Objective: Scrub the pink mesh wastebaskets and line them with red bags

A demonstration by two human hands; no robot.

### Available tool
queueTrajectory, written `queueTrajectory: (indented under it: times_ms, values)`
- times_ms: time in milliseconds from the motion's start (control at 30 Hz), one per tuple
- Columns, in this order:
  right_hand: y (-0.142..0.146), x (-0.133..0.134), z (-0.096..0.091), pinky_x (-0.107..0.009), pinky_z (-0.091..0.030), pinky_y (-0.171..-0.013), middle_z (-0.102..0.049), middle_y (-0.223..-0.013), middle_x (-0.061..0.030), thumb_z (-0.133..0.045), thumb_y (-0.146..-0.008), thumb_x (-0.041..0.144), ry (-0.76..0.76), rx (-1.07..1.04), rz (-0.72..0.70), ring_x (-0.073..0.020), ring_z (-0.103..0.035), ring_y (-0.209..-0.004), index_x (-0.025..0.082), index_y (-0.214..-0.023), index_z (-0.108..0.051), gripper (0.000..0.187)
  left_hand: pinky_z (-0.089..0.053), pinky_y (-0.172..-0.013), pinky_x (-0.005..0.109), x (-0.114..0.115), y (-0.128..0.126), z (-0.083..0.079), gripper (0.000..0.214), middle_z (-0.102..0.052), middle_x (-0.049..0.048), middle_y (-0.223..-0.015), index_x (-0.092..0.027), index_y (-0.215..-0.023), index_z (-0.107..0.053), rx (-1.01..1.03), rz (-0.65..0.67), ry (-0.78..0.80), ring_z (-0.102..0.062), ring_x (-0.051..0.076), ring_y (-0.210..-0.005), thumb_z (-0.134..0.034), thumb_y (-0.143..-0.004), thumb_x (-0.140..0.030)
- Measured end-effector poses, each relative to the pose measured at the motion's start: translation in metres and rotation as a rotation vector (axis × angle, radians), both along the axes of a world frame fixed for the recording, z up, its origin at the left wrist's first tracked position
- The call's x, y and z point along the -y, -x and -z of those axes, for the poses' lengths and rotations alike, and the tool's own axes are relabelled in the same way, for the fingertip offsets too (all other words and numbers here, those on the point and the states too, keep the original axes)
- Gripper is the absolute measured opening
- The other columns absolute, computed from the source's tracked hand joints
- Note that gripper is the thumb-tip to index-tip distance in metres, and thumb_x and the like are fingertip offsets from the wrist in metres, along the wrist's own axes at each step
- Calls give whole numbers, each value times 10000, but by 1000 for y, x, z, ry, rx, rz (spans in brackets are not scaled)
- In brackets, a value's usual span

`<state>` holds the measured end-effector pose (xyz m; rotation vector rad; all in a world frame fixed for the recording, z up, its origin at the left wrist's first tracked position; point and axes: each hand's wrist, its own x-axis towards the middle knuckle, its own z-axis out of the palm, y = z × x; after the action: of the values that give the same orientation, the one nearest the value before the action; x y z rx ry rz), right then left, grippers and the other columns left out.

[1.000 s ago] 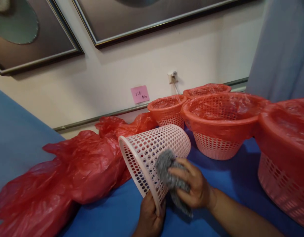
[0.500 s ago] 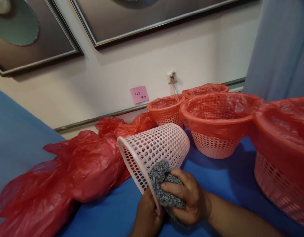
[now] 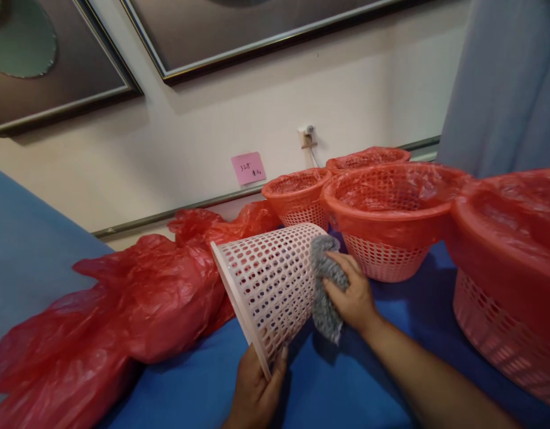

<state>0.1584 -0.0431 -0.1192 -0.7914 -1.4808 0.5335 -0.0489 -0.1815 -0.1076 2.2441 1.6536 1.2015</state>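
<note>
A pale pink perforated basket (image 3: 266, 280) lies tipped on its side over the blue table (image 3: 337, 387), its open mouth turned to the left. My left hand (image 3: 254, 393) is closed on the near part of its rim. My right hand (image 3: 353, 295) is closed on a grey cloth (image 3: 323, 286) and presses it against the basket's bottom end at the right. The cloth hangs down a little below my fingers.
A heap of red plastic bags (image 3: 123, 304) lies to the left. Several baskets lined with red bags (image 3: 391, 208) stand at the back and right, the nearest one (image 3: 511, 268) at the right edge. A pink note (image 3: 248, 168) and a socket (image 3: 307, 136) are on the wall.
My right hand has slid the grey cloth from the basket's near side by the rim up and right to its bottom end. My left hand keeps its hold on the rim.
</note>
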Motion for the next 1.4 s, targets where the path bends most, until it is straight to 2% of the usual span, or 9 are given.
queueTrajectory:
  times_ms: [133,267,433,600,800,933,1167,1267,1400]
  values:
    - [-4,-16,1,-521,-512,-1031,-656,-1184,-124,-617,-836,270,175,-98,28,-291,-645,-1115,198,-1284,-613,453,-579,-1013,388,-1,2,23,369,-739,88,-1234,-229,-1303,-670,-180,26,-120,-698,260,-1155,-553,-953,-239]
    - [6,18,-3,-454,-518,-1041,-559,-1326,-131,-609,-808,207,-195,119,-176,-278,-595,-1220,226,-1378,-548,573,-573,-1017,370,-5,3,33,385,-708,109,-1282,-216,-1322,-650,-179,37,-178,-666,255,-1212,-533,-955,-208]
    - [17,57,-4,-354,-604,-843,-532,-1318,-124,-593,-781,247,-603,191,-447,-230,-656,-1035,224,-1416,-506,641,-634,-884,382,-2,5,36,359,-755,102,-1133,-237,-1222,-703,-103,58,-159,-730,265,-1062,-436,-1005,-342]
    - [8,24,0,-447,-533,-1032,-529,-1373,-139,-588,-820,213,-252,176,-138,-284,-583,-1246,224,-1398,-543,580,-557,-1051,424,0,8,41,407,-690,82,-1323,-250,-1359,-620,-135,-13,-122,-660,270,-1223,-525,-964,-224]
    - [-9,-32,8,-568,-463,-1088,-633,-1255,-161,-580,-834,305,211,89,168,-322,-598,-1208,168,-1328,-605,514,-602,-981,377,-1,17,54,366,-726,69,-1253,-242,-1291,-663,-184,-51,-187,-704,252,-1143,-569,-938,-224]
    - [-7,-16,1,-534,-450,-1108,-594,-1295,-148,-586,-830,255,75,108,66,-303,-569,-1258,196,-1363,-575,536,-602,-982,362,-2,18,53,373,-720,63,-1267,-250,-1305,-651,-171,-47,-174,-700,242,-1151,-575,-940,-235]
    - [5,43,-17,-337,-563,-952,-497,-1382,-97,-615,-741,167,-411,164,-625,-224,-629,-1173,260,-1405,-523,677,-611,-958,398,0,10,37,440,-698,104,-1299,-247,-1431,-551,-161,40,-183,-693,271,-1161,-462,-1008,-326]
    - [9,41,-11,-362,-561,-966,-491,-1399,-102,-619,-750,165,-390,159,-544,-238,-620,-1189,262,-1405,-530,668,-583,-1011,425,1,11,40,434,-659,98,-1371,-260,-1426,-556,-161,22,-160,-661,278,-1221,-480,-999,-296]
    - [2,5,1,-484,-480,-1088,-558,-1343,-111,-611,-812,195,-50,83,-111,-281,-577,-1250,255,-1363,-582,554,-573,-1031,421,0,12,45,435,-681,76,-1343,-266,-1389,-592,-206,1,-180,-652,268,-1236,-561,-956,-242]
